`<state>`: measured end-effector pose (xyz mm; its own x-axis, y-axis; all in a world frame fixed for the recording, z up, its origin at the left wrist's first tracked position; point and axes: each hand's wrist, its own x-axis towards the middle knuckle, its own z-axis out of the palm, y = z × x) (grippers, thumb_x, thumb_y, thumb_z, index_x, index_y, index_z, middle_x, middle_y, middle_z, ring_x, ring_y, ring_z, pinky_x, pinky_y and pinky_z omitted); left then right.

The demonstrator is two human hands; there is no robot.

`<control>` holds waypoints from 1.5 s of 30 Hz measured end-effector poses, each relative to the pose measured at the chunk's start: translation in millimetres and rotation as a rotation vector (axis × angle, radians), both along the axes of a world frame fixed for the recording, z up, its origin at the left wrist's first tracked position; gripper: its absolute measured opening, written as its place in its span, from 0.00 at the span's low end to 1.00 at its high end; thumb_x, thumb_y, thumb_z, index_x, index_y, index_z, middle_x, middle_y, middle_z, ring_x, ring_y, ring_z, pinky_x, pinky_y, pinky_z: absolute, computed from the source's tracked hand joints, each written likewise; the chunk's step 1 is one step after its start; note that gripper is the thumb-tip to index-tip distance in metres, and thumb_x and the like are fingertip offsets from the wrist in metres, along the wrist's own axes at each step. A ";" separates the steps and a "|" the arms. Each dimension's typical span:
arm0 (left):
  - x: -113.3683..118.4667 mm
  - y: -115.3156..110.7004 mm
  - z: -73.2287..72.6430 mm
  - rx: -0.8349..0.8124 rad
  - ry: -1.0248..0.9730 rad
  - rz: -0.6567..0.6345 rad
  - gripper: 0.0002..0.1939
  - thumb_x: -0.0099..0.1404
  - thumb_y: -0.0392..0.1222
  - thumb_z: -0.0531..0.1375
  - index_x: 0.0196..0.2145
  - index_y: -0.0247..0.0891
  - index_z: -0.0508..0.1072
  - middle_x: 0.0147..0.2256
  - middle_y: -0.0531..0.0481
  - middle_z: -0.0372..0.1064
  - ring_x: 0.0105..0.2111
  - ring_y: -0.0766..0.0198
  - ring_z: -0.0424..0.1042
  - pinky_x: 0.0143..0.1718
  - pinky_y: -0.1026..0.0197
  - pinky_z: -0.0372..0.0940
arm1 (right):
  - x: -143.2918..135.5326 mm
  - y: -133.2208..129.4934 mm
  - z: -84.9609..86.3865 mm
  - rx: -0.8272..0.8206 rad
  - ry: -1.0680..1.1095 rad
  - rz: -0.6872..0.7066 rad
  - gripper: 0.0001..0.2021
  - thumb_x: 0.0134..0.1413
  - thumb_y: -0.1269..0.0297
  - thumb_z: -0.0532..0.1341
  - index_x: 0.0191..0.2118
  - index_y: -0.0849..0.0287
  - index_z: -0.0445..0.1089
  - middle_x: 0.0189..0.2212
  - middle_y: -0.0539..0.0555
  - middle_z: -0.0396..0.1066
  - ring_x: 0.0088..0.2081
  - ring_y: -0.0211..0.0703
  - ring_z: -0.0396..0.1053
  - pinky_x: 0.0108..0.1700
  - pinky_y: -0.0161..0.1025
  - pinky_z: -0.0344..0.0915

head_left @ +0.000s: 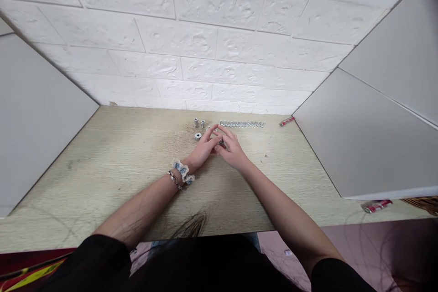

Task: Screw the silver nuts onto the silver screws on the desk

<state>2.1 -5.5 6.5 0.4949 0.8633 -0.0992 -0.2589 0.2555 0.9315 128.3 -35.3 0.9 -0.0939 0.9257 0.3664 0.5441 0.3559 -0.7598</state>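
My left hand [205,144] and my right hand [233,149] meet over the middle of the table, fingertips close together and bent. Between them shows a small dark-silver metal part [221,142], mostly covered by the fingers. The right fingers are closed around it, and the left fingers and thumb press against it. Just left of my left hand lies a round metal piece [198,136] with a dark hole. Behind that stand two ridged metal pieces, one [196,122] left of the other [203,124]. Beyond my right hand runs a row of silver screws [241,124].
A pale wood-grain table [137,146] carries everything, bounded by a white brick-patterned wall [198,68] and grey panels on both sides. One red tube [286,121] lies by the right panel; another red item [377,206] sits near the front right edge. Dark crumbs [264,158] lie right of my hand.
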 end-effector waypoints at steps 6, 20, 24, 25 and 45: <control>-1.1 2.8 -0.1 -0.005 -0.007 0.069 0.33 0.56 0.48 0.60 0.57 0.38 0.56 0.20 0.58 0.62 0.18 0.72 0.63 0.23 0.67 0.60 | 5.7 -3.1 5.8 0.003 0.121 -0.024 0.16 0.50 0.56 0.57 0.46 0.50 0.71 0.55 0.52 0.62 0.58 0.50 0.54 0.59 0.52 0.49; -1.4 5.7 -3.5 0.018 -0.008 -0.004 0.28 0.56 0.49 0.59 0.53 0.38 0.59 0.20 0.59 0.62 0.16 0.72 0.62 0.20 0.68 0.59 | 3.3 3.5 -2.4 0.090 0.077 -0.073 0.15 0.54 0.58 0.54 0.45 0.52 0.71 0.50 0.55 0.65 0.54 0.46 0.58 0.58 0.49 0.52; -3.1 5.6 -2.8 0.009 0.003 -0.029 0.30 0.57 0.49 0.58 0.55 0.39 0.58 0.19 0.59 0.61 0.16 0.72 0.62 0.21 0.68 0.59 | 3.3 3.1 -3.2 0.060 0.018 -0.039 0.17 0.55 0.54 0.53 0.47 0.52 0.71 0.54 0.56 0.62 0.57 0.49 0.55 0.60 0.53 0.49; -3.4 5.3 -2.3 0.018 0.010 -0.034 0.30 0.57 0.49 0.58 0.55 0.39 0.57 0.19 0.58 0.61 0.17 0.72 0.62 0.21 0.68 0.59 | 3.3 2.9 -3.3 0.056 0.010 -0.034 0.17 0.55 0.54 0.53 0.47 0.51 0.70 0.55 0.56 0.61 0.57 0.50 0.55 0.60 0.53 0.48; -4.8 8.7 -1.4 0.094 0.013 0.182 0.31 0.59 0.50 0.57 0.56 0.37 0.55 0.21 0.56 0.65 0.15 0.73 0.61 0.18 0.69 0.56 | 4.7 -2.1 6.0 0.122 0.162 -0.160 0.09 0.51 0.62 0.58 0.24 0.56 0.71 0.33 0.52 0.70 0.41 0.43 0.66 0.50 0.46 0.60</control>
